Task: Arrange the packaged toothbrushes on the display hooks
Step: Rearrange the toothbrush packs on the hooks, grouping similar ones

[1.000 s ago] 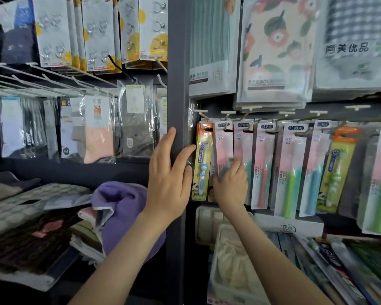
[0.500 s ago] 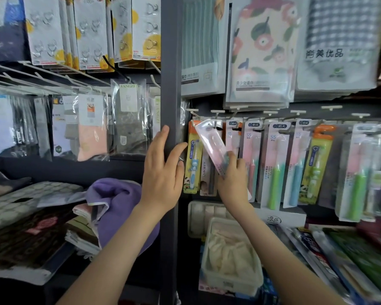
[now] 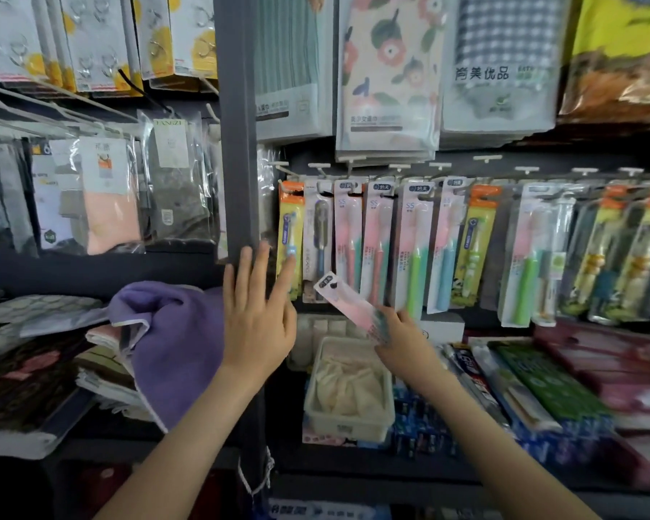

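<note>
My right hand (image 3: 400,337) grips the lower end of a pink packaged toothbrush (image 3: 348,304), which is off the hooks and tilted with its hang tab up to the left. It sits below a row of packaged toothbrushes (image 3: 413,249) hanging from white display hooks (image 3: 398,167). My left hand (image 3: 258,313) is flat with fingers spread against the grey shelf upright (image 3: 237,144), fingertips near the leftmost yellow toothbrush pack (image 3: 289,234). It holds nothing.
A white plastic bin (image 3: 348,414) with pale cloth sits below the hooks. Boxed toothpaste (image 3: 541,388) lies on the shelf at right. A purple towel (image 3: 173,343) and folded cloths are at left. Packaged socks (image 3: 109,193) and towels (image 3: 389,69) hang above.
My right hand has pulled the pink toothbrush pack off its hook and lowered it, tilting it further. My left hand stays on the upright.
</note>
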